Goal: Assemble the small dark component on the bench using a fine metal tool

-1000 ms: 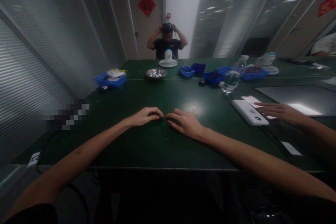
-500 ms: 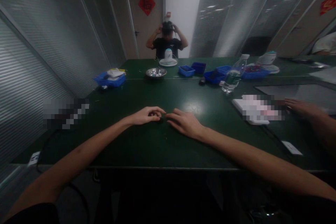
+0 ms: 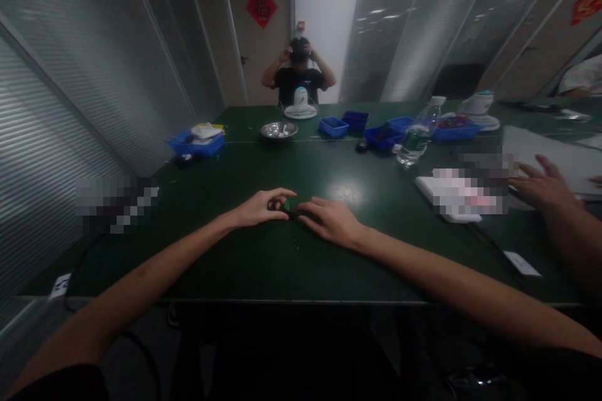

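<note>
My left hand (image 3: pixel 263 207) rests low over the middle of the green table (image 3: pixel 263 269), its index finger raised and the other fingers curled towards the thumb. Facing it, my right hand (image 3: pixel 333 220) has its fingers bent and pressed together, palm down. Between the fingertips of both hands is a small dark thing (image 3: pixel 292 215), too dim and small to name. Both hands seem closed on it, partly covering it.
Farther back stand a metal bowl (image 3: pixel 279 132) of small items, several blue trays (image 3: pixel 333 128), a water bottle (image 3: pixel 418 135) and a white fan (image 3: pixel 301 106). At right, a co-worker's hand (image 3: pixel 545 185) lies near a white box (image 3: pixel 449 203). Another person (image 3: pixel 298 78) sits opposite.
My left index finger has lifted, widening the gap to the thumb; the dark thing shows more between my hands. At right, the co-worker's hand has risen with fingers spread, and the dark-edged sheet has shifted.
</note>
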The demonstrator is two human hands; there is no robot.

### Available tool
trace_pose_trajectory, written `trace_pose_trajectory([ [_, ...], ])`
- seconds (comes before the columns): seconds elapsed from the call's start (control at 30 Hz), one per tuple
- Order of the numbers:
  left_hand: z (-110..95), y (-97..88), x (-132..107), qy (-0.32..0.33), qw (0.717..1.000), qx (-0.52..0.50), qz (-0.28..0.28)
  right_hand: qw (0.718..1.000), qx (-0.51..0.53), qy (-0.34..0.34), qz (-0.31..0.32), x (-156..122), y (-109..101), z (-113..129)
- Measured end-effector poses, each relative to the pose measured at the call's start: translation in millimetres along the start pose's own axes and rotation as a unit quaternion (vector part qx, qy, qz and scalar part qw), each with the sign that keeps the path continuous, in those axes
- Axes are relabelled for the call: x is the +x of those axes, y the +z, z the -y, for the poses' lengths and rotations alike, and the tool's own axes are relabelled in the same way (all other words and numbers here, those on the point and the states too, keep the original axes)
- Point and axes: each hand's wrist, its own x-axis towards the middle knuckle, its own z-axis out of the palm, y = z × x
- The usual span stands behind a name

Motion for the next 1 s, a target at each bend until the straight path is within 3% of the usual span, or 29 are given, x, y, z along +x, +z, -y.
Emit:
trace_pose_trajectory([
  [0.23, 23, -23.5, -7, 0.007, 0.991, 0.124, -0.049, 0.997, 0.012, 0.080, 0.000, 1, -5, -1],
  [0.43, 53, -58.5, -17, 0.012, 0.958, 0.270, -0.097, 0.996, 0.016, 0.082, 0.009, 2, -6, -2],
  [0.63, 115, -118.5, -54, -0.144, 0.871, 0.425, -0.199, 0.997, 0.017, 0.080, 0.013, 1, -7, -1],
  [0.73, 139, -137.7, -72, -0.232, 0.831, 0.451, -0.228, 0.997, 0.018, 0.079, 0.016, 2, -7, -1],
  [0.83, 149, -143.3, -78, -0.266, 0.816, 0.459, -0.229, 0.996, 0.013, 0.082, 0.015, 2, -7, 0],
  [1.0, 142, -138.7, -73, -0.277, 0.812, 0.457, -0.233, 0.996, 0.018, 0.080, 0.017, 1, -8, 1],
])
